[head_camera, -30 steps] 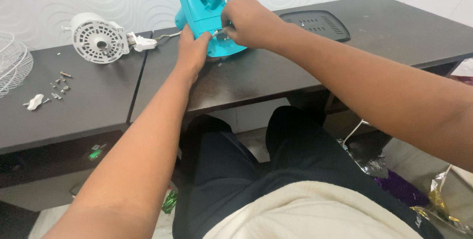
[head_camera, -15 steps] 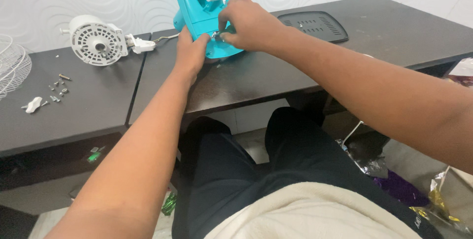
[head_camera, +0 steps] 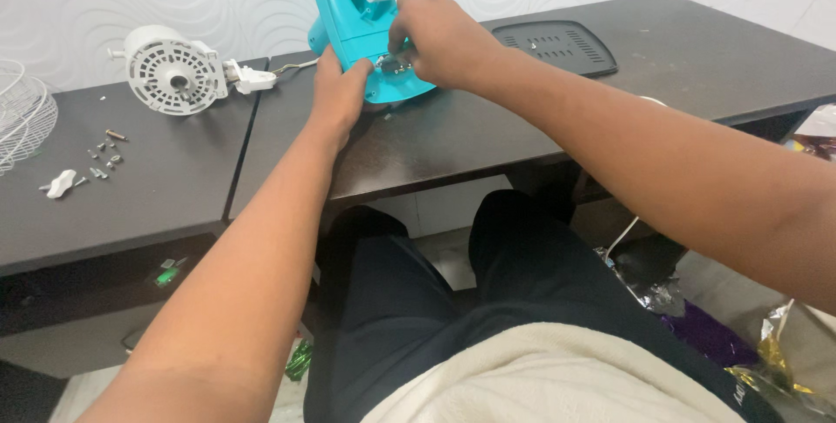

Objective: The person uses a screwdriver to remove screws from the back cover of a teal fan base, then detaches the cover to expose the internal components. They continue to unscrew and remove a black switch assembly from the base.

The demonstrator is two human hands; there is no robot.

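I see the turquoise fan base [head_camera: 366, 18] tilted up on the dark surface [head_camera: 488, 127], near its back edge; my left hand [head_camera: 338, 96] grips its lower left edge; my right hand [head_camera: 440, 40] pinches a small metal part [head_camera: 389, 63] at its lower end; the white motor housing [head_camera: 170, 70] and loose screws [head_camera: 103, 160] lie well apart, leftward.
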